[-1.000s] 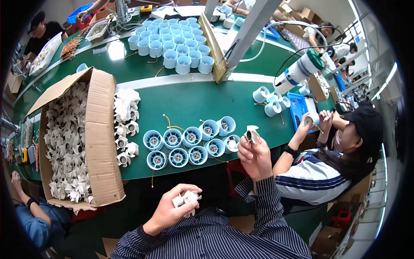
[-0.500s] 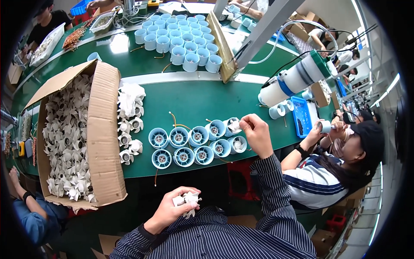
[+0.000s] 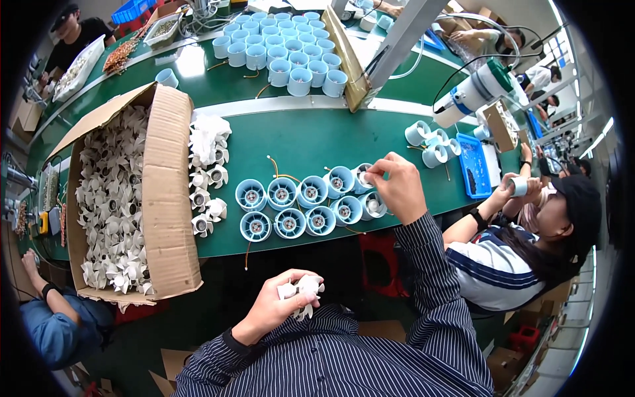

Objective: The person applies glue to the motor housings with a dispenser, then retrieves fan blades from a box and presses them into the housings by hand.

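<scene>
At the green bench's (image 3: 297, 142) left end, big cardboard box (image 3: 170, 198) heaped with white impellers (image 3: 112, 205), loose ones (image 3: 217, 175) alongside. Then two rows of blue cups (image 3: 251, 194). Left hand (image 3: 274, 303) curled round a few white impellers. Right hand (image 3: 401, 192) at the back row's last cup (image 3: 358, 187), fingertips bunched; can't tell if pinching its impeller (image 3: 362, 173).

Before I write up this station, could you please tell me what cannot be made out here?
Head view:
Right hand covers part of the back row's rightmost blue housing; whether it grips anything is unclear.
Left hand and overlap hide how many white fan impellers it holds.
Upper impellers hide those beneath in the cardboard box.
The view's dark edge cuts off the person in blue, lower left.
</scene>
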Demonstrator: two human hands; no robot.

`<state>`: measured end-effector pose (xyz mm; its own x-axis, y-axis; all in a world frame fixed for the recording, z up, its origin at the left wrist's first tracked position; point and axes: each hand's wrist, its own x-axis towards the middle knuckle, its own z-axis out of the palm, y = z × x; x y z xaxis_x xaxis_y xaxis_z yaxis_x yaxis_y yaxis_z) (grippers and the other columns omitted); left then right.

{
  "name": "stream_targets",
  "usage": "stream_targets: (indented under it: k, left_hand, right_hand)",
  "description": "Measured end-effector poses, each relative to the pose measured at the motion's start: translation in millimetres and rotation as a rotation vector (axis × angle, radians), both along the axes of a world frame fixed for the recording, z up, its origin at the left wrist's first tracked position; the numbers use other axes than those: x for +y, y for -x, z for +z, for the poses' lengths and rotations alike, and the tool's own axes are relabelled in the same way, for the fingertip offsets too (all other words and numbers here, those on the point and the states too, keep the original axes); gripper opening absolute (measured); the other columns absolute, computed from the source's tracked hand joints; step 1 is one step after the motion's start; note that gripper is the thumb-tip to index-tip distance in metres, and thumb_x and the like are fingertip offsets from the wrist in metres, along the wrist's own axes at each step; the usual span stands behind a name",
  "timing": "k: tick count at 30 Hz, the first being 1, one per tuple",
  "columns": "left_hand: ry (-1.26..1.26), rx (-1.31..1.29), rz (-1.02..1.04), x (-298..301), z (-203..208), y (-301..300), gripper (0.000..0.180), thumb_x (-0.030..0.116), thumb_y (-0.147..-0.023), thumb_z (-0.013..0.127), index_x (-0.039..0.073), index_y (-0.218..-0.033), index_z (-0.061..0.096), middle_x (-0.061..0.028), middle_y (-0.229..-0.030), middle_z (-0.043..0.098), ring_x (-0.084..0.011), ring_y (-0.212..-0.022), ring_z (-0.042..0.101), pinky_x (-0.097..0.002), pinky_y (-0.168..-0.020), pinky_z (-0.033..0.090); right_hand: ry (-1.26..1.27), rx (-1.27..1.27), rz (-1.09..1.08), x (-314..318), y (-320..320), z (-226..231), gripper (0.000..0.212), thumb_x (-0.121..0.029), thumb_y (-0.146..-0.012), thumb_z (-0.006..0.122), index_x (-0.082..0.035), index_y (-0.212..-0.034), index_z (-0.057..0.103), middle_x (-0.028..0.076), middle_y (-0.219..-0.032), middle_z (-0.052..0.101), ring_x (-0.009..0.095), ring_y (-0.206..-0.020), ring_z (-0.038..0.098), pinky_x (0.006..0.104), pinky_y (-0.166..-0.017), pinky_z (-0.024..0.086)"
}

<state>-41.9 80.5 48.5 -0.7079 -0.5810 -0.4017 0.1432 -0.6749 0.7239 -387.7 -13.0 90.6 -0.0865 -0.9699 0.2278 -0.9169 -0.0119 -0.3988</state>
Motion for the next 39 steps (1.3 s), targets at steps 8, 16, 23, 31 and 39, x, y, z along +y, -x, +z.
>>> stream_targets:
  k: [8, 16, 23, 31, 39]
  left_hand:
    - [0.458, -0.045, 0.141, -10.7, 14.0, 11.8, 0.042, 0.005, -0.096, 0.084, -0.001, -0.134, 0.070, -0.0125, -0.132, 0.070, -0.0193, -0.111, 0.073, -0.0337, -0.093, 0.063]
    - [0.778, -0.130, 0.192, -12.4, 22.4, 23.9, 0.045, 0.005, -0.095, 0.086, -0.001, -0.135, 0.069, -0.0133, -0.137, 0.067, -0.0210, -0.119, 0.069, -0.0330, -0.102, 0.057]
    - [0.341, -0.082, 0.155, -3.1, 31.1, 31.1, 0.047, 0.000, -0.100, 0.073, -0.004, -0.145, 0.064, -0.0158, -0.137, 0.069, -0.0214, -0.108, 0.076, -0.0329, -0.095, 0.061]
    - [0.096, -0.003, 0.109, -6.6, 11.8, 24.3, 0.050, 0.003, -0.104, 0.064, -0.006, -0.153, 0.056, -0.0216, -0.137, 0.072, -0.0238, -0.104, 0.079, -0.0357, -0.093, 0.064]
    - [0.004, 0.061, 0.101, -8.0, 6.4, 28.2, 0.048, 0.002, -0.103, 0.066, -0.006, -0.150, 0.058, -0.0215, -0.139, 0.071, -0.0247, -0.104, 0.079, -0.0359, -0.094, 0.064]
  right_hand:
    - [-0.035, -0.541, 0.089, 66.5, -54.8, 51.3, 0.015, -0.003, -0.089, 0.086, 0.000, -0.103, 0.081, 0.008, -0.090, 0.074, 0.016, -0.076, 0.069, 0.0295, -0.068, 0.052]
    - [-0.111, -0.559, 0.439, 104.4, -90.6, 28.5, 0.016, -0.004, -0.089, 0.089, 0.000, -0.099, 0.077, 0.004, -0.092, 0.073, 0.011, -0.077, 0.065, 0.0260, -0.064, 0.049]
    - [-0.171, -1.191, 0.045, 109.0, -61.5, 5.9, 0.018, -0.013, -0.103, 0.078, 0.002, -0.102, 0.069, 0.005, -0.098, 0.067, 0.015, -0.083, 0.061, 0.0277, -0.072, 0.050]
    - [-0.045, -1.383, 0.054, 81.1, -41.1, 7.1, 0.022, -0.018, -0.108, 0.073, 0.002, -0.101, 0.066, 0.005, -0.095, 0.063, 0.018, -0.084, 0.058, 0.0334, -0.073, 0.047]
    - [0.041, -0.142, 0.132, 44.2, -36.2, 14.4, 0.015, -0.014, -0.098, 0.078, 0.000, -0.094, 0.072, 0.009, -0.091, 0.066, 0.028, -0.089, 0.060, 0.0400, -0.081, 0.045]
